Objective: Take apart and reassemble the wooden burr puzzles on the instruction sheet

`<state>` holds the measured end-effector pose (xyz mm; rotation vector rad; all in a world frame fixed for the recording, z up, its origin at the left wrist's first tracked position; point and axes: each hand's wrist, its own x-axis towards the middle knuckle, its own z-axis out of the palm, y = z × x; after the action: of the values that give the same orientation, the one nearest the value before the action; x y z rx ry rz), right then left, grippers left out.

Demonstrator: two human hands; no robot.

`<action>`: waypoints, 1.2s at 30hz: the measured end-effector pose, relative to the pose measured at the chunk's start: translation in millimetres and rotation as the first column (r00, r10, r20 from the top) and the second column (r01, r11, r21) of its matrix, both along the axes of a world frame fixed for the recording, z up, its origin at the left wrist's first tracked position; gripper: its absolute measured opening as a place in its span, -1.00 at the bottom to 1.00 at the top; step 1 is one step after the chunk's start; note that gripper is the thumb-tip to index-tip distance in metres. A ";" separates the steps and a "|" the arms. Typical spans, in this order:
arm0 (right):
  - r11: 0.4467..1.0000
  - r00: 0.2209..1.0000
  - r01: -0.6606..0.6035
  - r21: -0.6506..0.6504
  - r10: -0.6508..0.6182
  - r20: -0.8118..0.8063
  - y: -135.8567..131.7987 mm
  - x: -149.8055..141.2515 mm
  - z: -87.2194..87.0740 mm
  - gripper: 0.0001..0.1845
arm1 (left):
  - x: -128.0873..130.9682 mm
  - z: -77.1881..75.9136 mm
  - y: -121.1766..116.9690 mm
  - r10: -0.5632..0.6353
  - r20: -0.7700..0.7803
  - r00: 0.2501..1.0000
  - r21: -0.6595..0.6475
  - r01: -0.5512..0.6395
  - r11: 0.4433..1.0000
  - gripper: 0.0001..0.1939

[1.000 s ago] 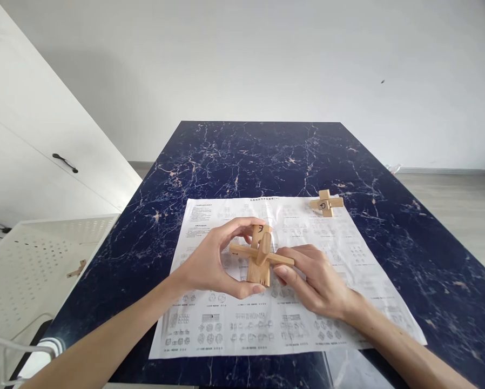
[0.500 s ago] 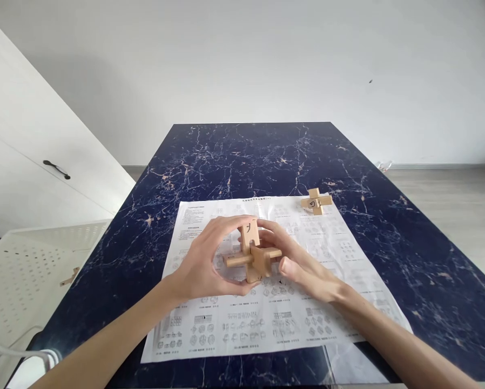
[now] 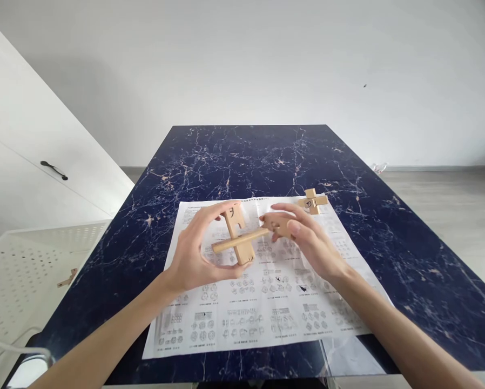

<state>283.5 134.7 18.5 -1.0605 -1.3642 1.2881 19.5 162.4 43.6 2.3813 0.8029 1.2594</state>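
Observation:
My left hand (image 3: 192, 248) grips a flat wooden puzzle piece (image 3: 244, 252) by its two ends, thumb below and fingers above. A black mark shows near the top of that piece. A wooden rod (image 3: 226, 245) crosses it, pointing toward my other hand. Between the thumb and fingers of my right hand (image 3: 311, 237) is a separate wooden puzzle block (image 3: 278, 223) with a dark mark or notch, just apart from the flat piece. Both hands are above a printed instruction sheet (image 3: 242, 348) with many small diagrams.
An assembled wooden cross puzzle (image 3: 312, 202) rests on the sheet's far right corner. The dark blue marbled table (image 3: 234, 156) lies under it. At left stand a white perforated basket (image 3: 24, 270) with a wooden piece (image 3: 67, 277) in it, and a white cabinet (image 3: 35, 129).
The right hand has drawn a wooden block away from the crossed pieces, to the right and up. The left hand has shifted slightly left and up with the rest.

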 end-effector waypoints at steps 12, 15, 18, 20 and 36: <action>0.885 0.697 -0.045 0.464 -0.305 0.649 -1.9 -13.7 -24.1 -0.33 | 1.5 -1.2 -3.2 0.002 0.057 0.998 -0.080 0.003 0.997 -0.03; 0.872 0.728 -0.054 0.486 -0.298 0.617 -2.1 -11.0 -19.9 -0.40 | 1.4 -2.8 -3.5 0.007 0.050 0.999 -0.114 -0.001 0.993 -0.03; 0.868 0.808 -0.064 0.493 -0.245 0.536 -4.9 -8.9 -6.9 -0.45 | 1.4 -5.9 -2.6 -0.010 0.048 0.999 -0.157 0.017 0.987 -0.04; 0.856 0.856 -0.086 0.510 -0.198 0.477 -7.7 -9.6 1.1 -0.56 | 2.0 -7.7 -2.1 -0.036 0.049 0.998 -0.192 0.045 0.980 -0.06; 0.843 0.885 -0.160 0.513 -0.107 0.453 -12.7 -15.8 0.0 -0.81 | 3.8 -9.3 1.4 -0.093 0.019 0.996 -0.365 0.093 0.926 -0.14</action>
<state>267.7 122.0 18.5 -0.9741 -1.9672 0.5933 23.3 163.9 34.3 2.0909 0.8310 0.9749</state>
